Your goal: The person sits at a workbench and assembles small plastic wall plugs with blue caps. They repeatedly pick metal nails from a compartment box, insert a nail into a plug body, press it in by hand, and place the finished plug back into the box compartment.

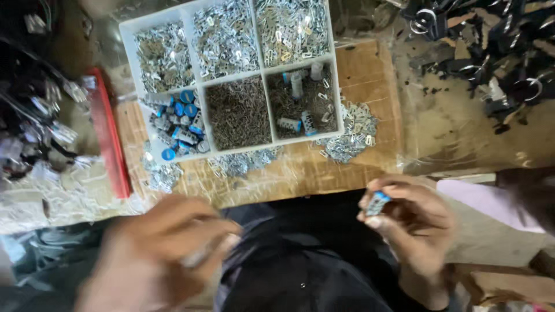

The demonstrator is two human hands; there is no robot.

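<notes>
Overhead, head cam: right hand (413, 222) pinches a small blue-and-silver metal lock barrel (378, 203) at fingertips, above lap. Prob light, rigid, slick; best held across its sides. Left hand (156, 254) blurred, grip can't tell. White divided plastic tray (263, 68) w/ parts sits ahead.

A person's right hand (413, 222) pinches a small blue-and-silver part (378, 203) between thumb and fingertips (374, 221), while the blurred left hand (159, 251) curls around something indistinct. Beyond the fingers sits a white compartment tray (261, 69) of silver clips, dark pins and blue-capped parts (179, 124), with loose clips (352, 133) spilled just beside it.
</notes>
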